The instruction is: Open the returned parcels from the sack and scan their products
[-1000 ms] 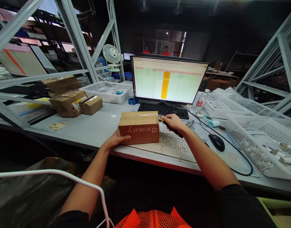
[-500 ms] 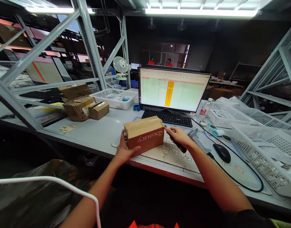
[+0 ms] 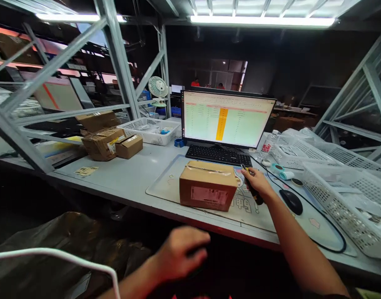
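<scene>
A brown cardboard box (image 3: 207, 185) stands on the printed desk mat, a shipping label on the side facing me. Clear tape along its top shows a dark slit or seam. My right hand (image 3: 255, 182) is wrapped round a black and yellow utility knife (image 3: 255, 195) just right of the box, with the blade end pointing up and away from me. My left hand (image 3: 186, 251), smeared by motion, hangs in front of the desk edge, away from the box. Its thumb and fingers are apart and nothing shows between them.
Behind the box are a keyboard (image 3: 218, 155) and a monitor (image 3: 228, 116). A black mouse (image 3: 290, 201) and white baskets (image 3: 343, 207) lie to the right. Opened cartons (image 3: 130, 146) sit at the left, near a metal frame post. A white cable (image 3: 53, 252) crosses the lower left.
The box has been turned so its labelled side faces me, and it sits farther right. My left hand has let go and drawn back. My right hand has moved right with the knife.
</scene>
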Tool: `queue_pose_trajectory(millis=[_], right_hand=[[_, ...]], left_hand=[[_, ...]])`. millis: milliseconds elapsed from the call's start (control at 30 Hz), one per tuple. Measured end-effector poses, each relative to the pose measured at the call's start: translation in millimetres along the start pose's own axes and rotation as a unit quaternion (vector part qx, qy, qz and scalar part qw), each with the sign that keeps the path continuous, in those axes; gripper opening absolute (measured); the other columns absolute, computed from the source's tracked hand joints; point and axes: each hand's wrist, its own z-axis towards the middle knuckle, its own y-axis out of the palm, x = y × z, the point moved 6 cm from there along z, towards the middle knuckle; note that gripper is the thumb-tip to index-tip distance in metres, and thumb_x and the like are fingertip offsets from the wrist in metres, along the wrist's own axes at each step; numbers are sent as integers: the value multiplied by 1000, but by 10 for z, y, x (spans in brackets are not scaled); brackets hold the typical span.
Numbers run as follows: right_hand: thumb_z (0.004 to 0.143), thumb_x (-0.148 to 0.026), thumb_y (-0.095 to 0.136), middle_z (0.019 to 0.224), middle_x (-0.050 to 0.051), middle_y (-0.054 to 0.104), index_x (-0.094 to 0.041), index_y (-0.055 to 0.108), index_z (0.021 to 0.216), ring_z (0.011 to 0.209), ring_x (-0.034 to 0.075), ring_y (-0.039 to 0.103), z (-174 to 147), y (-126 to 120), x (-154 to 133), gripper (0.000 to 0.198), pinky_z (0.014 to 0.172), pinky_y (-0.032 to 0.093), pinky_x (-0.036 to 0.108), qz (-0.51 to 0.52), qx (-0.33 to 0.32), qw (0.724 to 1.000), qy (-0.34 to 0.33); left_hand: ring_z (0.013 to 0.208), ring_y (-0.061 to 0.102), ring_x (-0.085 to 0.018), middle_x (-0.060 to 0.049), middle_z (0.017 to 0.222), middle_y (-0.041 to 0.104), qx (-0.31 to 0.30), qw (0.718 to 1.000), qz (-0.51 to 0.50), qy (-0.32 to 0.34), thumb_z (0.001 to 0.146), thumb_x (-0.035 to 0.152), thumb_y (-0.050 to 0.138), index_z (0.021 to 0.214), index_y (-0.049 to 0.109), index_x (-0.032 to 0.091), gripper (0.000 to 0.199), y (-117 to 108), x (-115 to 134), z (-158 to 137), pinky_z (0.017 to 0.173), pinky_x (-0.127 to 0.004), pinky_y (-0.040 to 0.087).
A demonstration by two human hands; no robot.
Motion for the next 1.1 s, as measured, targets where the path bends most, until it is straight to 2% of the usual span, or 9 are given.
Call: queue_pose_trajectory(millis=[67,133,200,267,400,533,667,867,1100], right_hand=[[92,-63,64,56,-5,52,-21,62,95,42,13,51,-121,-127,-10,42,37,39,22,-9,-2,1000,-2],[93,-62,65,56,-5,52,-21,63,95,41,13,49,-241,-156,-60,41,37,39,22,-26,-38,999,-11],[94,-58,67,58,-5,53,-21,63,95,42,13,50,-317,-132,-136,37,37,39,22,-45,-73,996,-21],[97,-51,67,59,-4,54,-20,63,95,43,12,50,-315,-115,-217,31,38,40,22,-55,-83,995,-27],[101,-42,62,57,-5,52,-19,63,92,43,11,49,-110,-103,-324,24,38,37,21,-60,-85,994,-22],[101,-40,64,56,-4,52,-19,61,87,43,11,48,179,-66,-396,25,39,34,21,-89,-85,992,-40],[101,-41,64,58,-4,52,-19,63,86,42,10,45,328,18,-443,26,39,32,22,-111,-94,988,-57],[102,-45,63,62,-3,54,-20,67,95,44,11,48,157,187,-445,26,36,32,22,-116,-173,977,-45],[103,-49,61,64,-3,51,-22,60,86,46,11,49,-121,190,-499,32,39,36,22,-95,-163,980,-58]], left_hand=[[113,73,-33,-10,112,76,257,963,66,-51,94,44,74,122,73,33,30,-645,-255,188,108,-53,57],[140,56,-38,-14,142,62,373,923,52,-80,81,61,84,141,59,28,72,-1004,-556,397,123,-57,43],[155,37,-43,-18,166,36,324,939,-44,-106,64,85,83,160,33,29,123,-1004,-821,665,127,-59,35],[159,29,-45,-21,174,17,272,948,-121,-116,54,98,76,167,11,32,146,-808,-864,785,127,-61,31],[163,22,-41,-17,176,13,349,926,-88,-114,78,84,73,167,4,36,122,-319,-406,523,132,-59,24],[166,-1,-43,-17,179,-5,316,927,16,-200,70,69,91,170,-7,31,145,26,-193,415,135,-63,9],[164,20,-41,-18,178,13,227,942,-60,-240,66,55,97,172,-1,29,147,-348,-702,609,134,-60,22],[143,55,-46,-19,147,65,0,923,-247,-296,59,63,96,143,62,18,101,-803,-1455,800,125,-64,38],[151,45,-49,-22,154,58,-9,924,-219,-314,51,72,95,141,64,15,111,-704,-1569,807,130,-64,29]])
